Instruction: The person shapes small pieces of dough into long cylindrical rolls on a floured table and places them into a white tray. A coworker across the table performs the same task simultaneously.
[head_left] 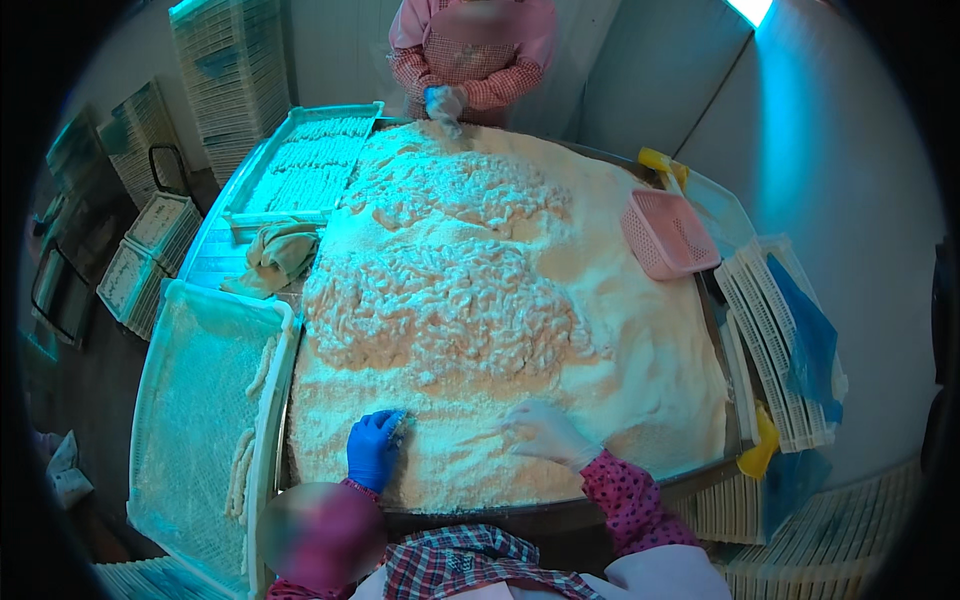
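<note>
My left hand (374,445), in a blue glove, rests low in the coarse pale crumbs (440,470), its fingers curled round something crumb-coated that I cannot make out. My right hand (548,435), in a translucent glove, touches the crumb bed further right with loosely bent fingers apart. Beyond both hands lie heaps of crumb-coated pieces (440,310). Left of my left hand is a white mesh tray (200,400) with a few coated strips (240,470) along its right side.
A co-worker (470,80) stands opposite with gloved hands (445,105) together. A tray of rows (305,160) and a cloth (280,255) lie left; a pink basket (665,235), yellow scoop (760,445) and stacked trays (770,350) are right. More stacks (150,255) stand left.
</note>
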